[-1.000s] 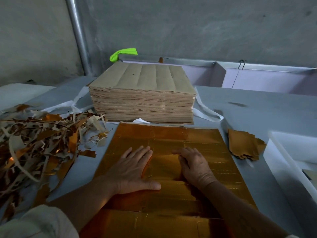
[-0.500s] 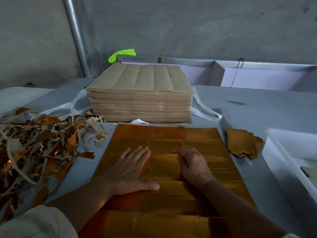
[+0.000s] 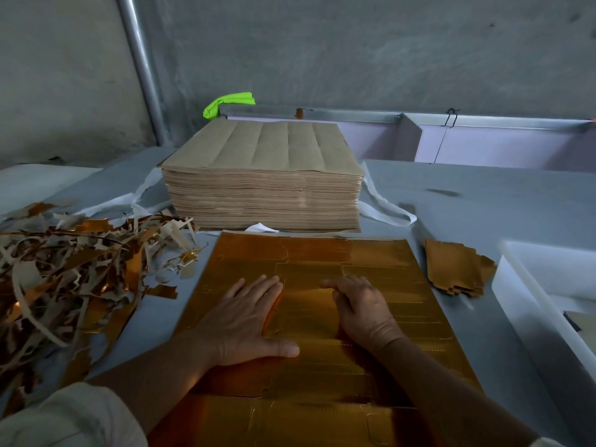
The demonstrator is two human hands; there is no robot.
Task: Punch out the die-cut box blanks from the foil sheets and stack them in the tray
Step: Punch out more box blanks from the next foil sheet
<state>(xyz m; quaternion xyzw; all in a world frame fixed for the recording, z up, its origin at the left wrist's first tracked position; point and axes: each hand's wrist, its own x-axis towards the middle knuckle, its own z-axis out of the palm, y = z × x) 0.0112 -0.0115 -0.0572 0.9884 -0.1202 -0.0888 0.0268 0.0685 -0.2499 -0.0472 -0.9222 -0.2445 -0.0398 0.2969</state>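
We find the gold foil sheet (image 3: 371,262) lying flat on the grey counter (image 3: 483,201), directly in front of the person, with die-cut outlines visible across its surface. The left hand (image 3: 245,321) lies on the sheet with fingers straight and spread, palm down. The right hand (image 3: 361,311) rests beside it on the foil with fingers bent; we cannot tell whether they hold a cut edge. Just right of the sheet sits a small pile of punched gold blanks (image 3: 454,269), and beyond it the white tray (image 3: 522,285). Behind the sheet stands a tall stack of sheets (image 3: 261,188), brown side up. A heap of scrap strips (image 3: 64,269) occupies the counter at left.
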